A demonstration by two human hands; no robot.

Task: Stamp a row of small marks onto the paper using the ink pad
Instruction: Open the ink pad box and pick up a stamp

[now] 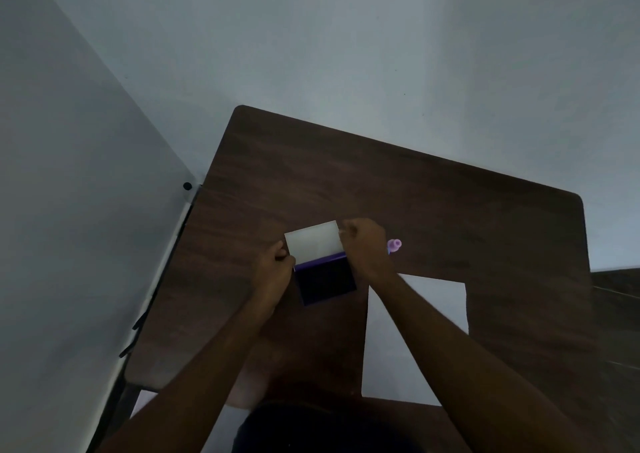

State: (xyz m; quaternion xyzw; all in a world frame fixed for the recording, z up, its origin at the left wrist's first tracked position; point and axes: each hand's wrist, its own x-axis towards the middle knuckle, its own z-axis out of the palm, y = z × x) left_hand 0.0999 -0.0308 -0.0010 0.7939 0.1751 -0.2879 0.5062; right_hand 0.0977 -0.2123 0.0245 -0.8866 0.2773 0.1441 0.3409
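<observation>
1. Right now I am opening the ink pad point(327, 281): its dark purple base lies flat near the middle of the table point(433, 203), and its pale lid point(312, 241) stands tipped back toward the far edge.
2. My left hand point(275, 269) is closed on the pad's left side at the hinge line; my right hand point(363, 241) is curled shut on the lid's right edge. Neither is spread wide.
3. To do this well, I judge I should pin the base down with the left hand while the right swings the lid fully back, so that the base does not slide and no finger touches the inked face.
4. A pink-purple stamp point(394, 245) lies just beyond my right hand, partly hidden by it; I would reach for it next.
5. The paper point(433, 300) lies toward the near right edge, beside the pad, crossed by my right forearm. I see no marks on it.
6. The table is dark wood grain with rounded far corners, pushed into a corner of plain grey walls; the light is dim.
</observation>
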